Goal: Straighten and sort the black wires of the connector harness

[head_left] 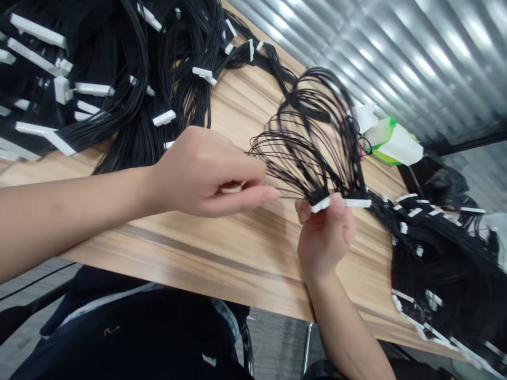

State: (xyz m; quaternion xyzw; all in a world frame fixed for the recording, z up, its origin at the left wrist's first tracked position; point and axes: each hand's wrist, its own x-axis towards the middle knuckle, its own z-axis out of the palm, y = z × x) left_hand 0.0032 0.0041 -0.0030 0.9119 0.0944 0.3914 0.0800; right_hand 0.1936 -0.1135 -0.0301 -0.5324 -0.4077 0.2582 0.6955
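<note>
My right hand [327, 243] is closed on a white connector [320, 205], gripped between thumb and fingers. A fan of thin black wires [309, 153] rises from it and loops over to a second white connector [358, 202] beside my thumb. My left hand [209, 171] is closed to the left of it, thumb and index finger pinched together. From those fingertips a single dark wire [291, 198] runs straight to the first connector. Whether anything else sits inside the left fist, I cannot make out.
A large heap of black wire harnesses [119, 68] with white connectors covers the table's left end. Another pile [447, 253] lies at the right end. Behind stand a green and white packet [396, 142] and a corrugated metal wall [396, 53]. The wooden table's [222, 264] front edge is near my lap.
</note>
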